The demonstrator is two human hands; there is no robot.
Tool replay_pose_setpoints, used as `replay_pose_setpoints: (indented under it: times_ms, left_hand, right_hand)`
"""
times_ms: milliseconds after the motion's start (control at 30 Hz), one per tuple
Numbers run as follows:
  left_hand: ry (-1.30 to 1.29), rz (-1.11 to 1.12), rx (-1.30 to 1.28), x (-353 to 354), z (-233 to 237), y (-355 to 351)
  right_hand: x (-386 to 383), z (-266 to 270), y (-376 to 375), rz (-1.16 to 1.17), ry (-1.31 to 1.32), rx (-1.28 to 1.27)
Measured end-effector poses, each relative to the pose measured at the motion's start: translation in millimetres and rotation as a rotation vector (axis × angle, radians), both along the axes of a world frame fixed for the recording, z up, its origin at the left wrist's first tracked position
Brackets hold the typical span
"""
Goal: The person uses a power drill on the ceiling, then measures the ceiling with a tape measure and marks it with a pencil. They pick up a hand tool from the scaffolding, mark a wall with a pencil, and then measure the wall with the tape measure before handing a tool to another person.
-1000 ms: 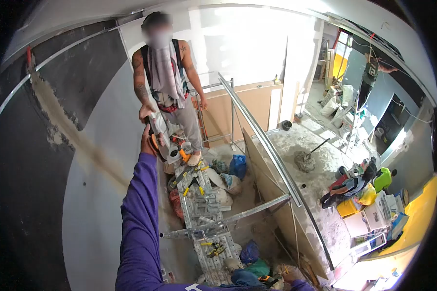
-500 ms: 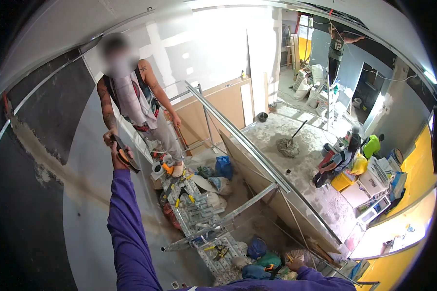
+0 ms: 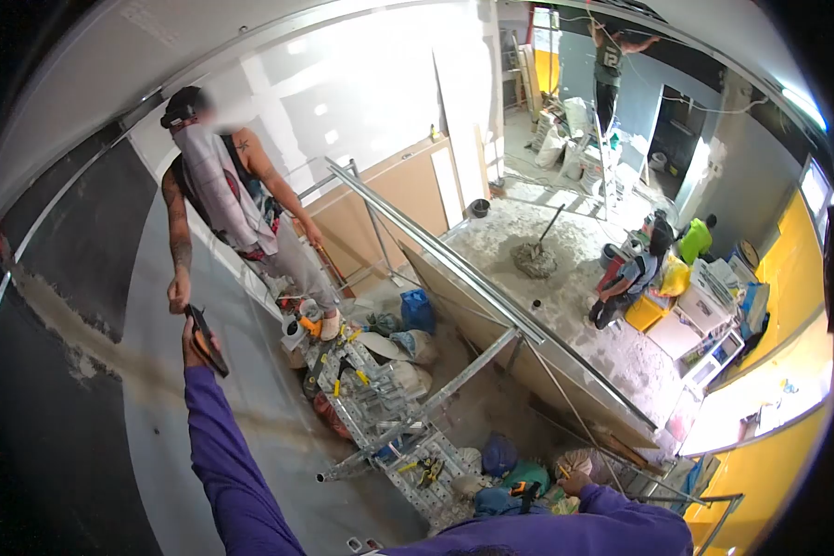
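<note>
My left hand (image 3: 193, 352), in a purple sleeve, reaches up at the left and grips a flat, long black tool (image 3: 207, 341) with an orange edge. Just above the tool's upper end is the lowered hand (image 3: 179, 294) of a co-worker, overlapping it closely in this view. My right hand (image 3: 576, 483) is low at the lower right, fingers curled, with a small yellow thing (image 3: 563, 471) at the fingertips; I cannot tell what it is. Beside it lie a green bag (image 3: 526, 471) and a blue bundle (image 3: 500, 501).
The co-worker (image 3: 236, 185) stands on a perforated metal platform (image 3: 408, 482) strewn with clamps (image 3: 427, 473) and tools. Metal rails (image 3: 435, 241) cross the middle. Below, a person (image 3: 632, 278) sits by yellow crates (image 3: 646, 313); another (image 3: 608, 69) stands high near a ladder (image 3: 609, 176).
The co-worker's hand, earlier on the upper end of the black tool, now hangs above it with the arm straighter. My left hand holds the tool lower and farther left. The view has shifted.
</note>
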State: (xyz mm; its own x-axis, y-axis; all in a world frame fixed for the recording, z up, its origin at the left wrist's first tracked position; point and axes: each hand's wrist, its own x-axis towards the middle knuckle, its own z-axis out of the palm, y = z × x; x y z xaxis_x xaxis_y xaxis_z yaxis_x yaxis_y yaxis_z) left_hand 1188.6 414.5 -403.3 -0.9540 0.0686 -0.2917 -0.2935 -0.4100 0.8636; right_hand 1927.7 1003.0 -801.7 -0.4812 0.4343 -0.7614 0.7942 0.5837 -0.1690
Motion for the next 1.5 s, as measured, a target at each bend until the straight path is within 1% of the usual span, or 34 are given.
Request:
replay_pose_setpoints:
  times_ms: [33, 100, 133, 167, 200, 233, 267, 300, 333, 367, 433, 467, 567, 633, 667, 700, 733, 767, 800, 833, 867, 900, 933, 967, 1000, 1033, 1067, 1100, 1167, 1267, 1367, 1400, 1467, 1500]
  left_hand:
    - [-0.018, -0.037, 0.007, 17, 7, 5]
    - [0.019, -0.038, -0.074, 27, 2, 6]
    - [0.037, -0.016, -0.116, 41, 2, -2]
    - [0.05, -0.096, -0.125, 61, 18, 5]
    - [0.072, 0.004, -0.123, 54, 5, -5]
    - [-0.009, -0.024, -0.116, 57, 10, -12]
    - [0.015, -0.023, -0.13, 78, 30, 2]
    - [0.088, 0.011, -0.115, 73, 27, -2]
    - [0.121, 0.004, -0.129, 63, 19, -14]
    - [0.081, 0.032, -0.103, 66, 27, -9]
    - [0.11, -0.007, -0.104, 55, 25, -13]
    - [0.126, 0.009, -0.116, 58, 27, -10]
    - [0.137, 0.044, -0.14, 66, 41, 6]
    - [0.094, 0.06, -0.126, 65, 44, 13]
    - [0.009, 0.15, -0.096, 62, 42, 19]
    - [0.067, -0.069, -0.041, 35, 18, -13]
    - [0.127, -0.127, -0.071, 7, 1, -31]
    - [0.139, -0.139, -0.076, -6, 0, -28]
    - [0.165, -0.115, -0.092, -11, -2, -27]
    - [0.2, -0.104, -0.112, -19, -5, -28]
    - [0.245, -0.092, -0.138, -27, -8, -30]
    - [0.303, -0.082, -0.182, -40, -20, -41]
    - [0.39, -0.075, -0.259, -50, -29, -52]
    - [0.078, -0.144, -0.009, -36, -14, -43]
    - [0.152, 0.06, -0.036, 12, 12, 11]
    - [0.162, 0.1, -0.049, 12, 12, 12]
    - [0.172, 0.142, -0.062, 12, 4, 4]
    - [0.182, 0.184, -0.074, 12, -3, -3]
    - [0.065, 0.142, -0.022, -28, -29, -43]
    - [0.07, 0.218, -0.106, -13, -21, -30]
    - [-0.01, 0.147, -0.174, 11, -4, -11]
    - [0.043, 0.188, -0.148, 4, -15, -12]
    - [0.03, 0.155, -0.15, 13, -16, -6]
    - [0.026, 0.141, -0.151, 21, -15, -2]
  right_hand:
    - [0, -2, 3, 0.004, -0.026, 0.021]
    - [2, -2, 9, 0.219, 0.051, 0.041]
    - [4, -32, 16, 0.153, 0.013, 0.048]
    - [-4, -51, 26, 0.1, -0.022, 0.059]
    - [-16, -29, 29, 0.207, -0.021, -0.015]
    - [-27, -32, 36, 0.202, 0.007, 0.021]
    - [-30, -41, 38, 0.194, 0.037, 0.056]
    - [-37, -46, 44, 0.176, 0.068, 0.09]
    - [-50, -30, 43, 0.136, 0.074, 0.122]
    - [-59, -32, 48, 0.175, 0.112, 0.103]
    - [-68, -40, 51, 0.224, 0.182, 0.061]
    - [-76, -23, 47, 0.099, 0.213, 0.057]
    - [-78, -13, 45, -0.019, 0.323, 0.022]
    - [-79, -7, 47, -0.013, 0.28, 0.033]
    - [-73, -8, 43, -0.025, 0.257, 0.037]
    - [-81, 22, 41, -0.059, 0.161, -0.049]
    - [-85, 76, 34, -0.121, 0.066, -0.138]
    - [-64, 6, 46, 0.046, 0.07, -0.034]
    - [-50, 5, 45, -0.091, 0.093, -0.058]
    - [-45, 8, 49, -0.182, 0.003, -0.143]
    - [-25, -58, 60, 0.058, 0.027, -0.09]
    - [-13, -45, 53, -0.048, -0.001, -0.081]
    - [-17, -24, 55, -0.129, -0.028, -0.072]
    - [-19, -12, 56, -0.191, -0.058, -0.063]
    - [-15, -12, 58, -0.133, -0.036, -0.056]
    - [-8, -40, 65, -0.066, -0.014, -0.049]
    - [-7, -40, 68, 0.005, 0.006, -0.041]
    - [-4, -39, 71, -0.057, 0.006, -0.035]
    - [-12, -5, 67, -0.181, 0.01, -0.026]
    - [-14, 3, 68, -0.176, 0.058, -0.021]
    - [-19, -3, 70, -0.118, 0.1, 0.033]
    - [-16, -4, 73, -0.163, 0.085, 0.006]
    - [-23, 16, 75, -0.247, 0.061, -0.05]
    - [-23, 19, 75, -0.243, 0.071, -0.034]
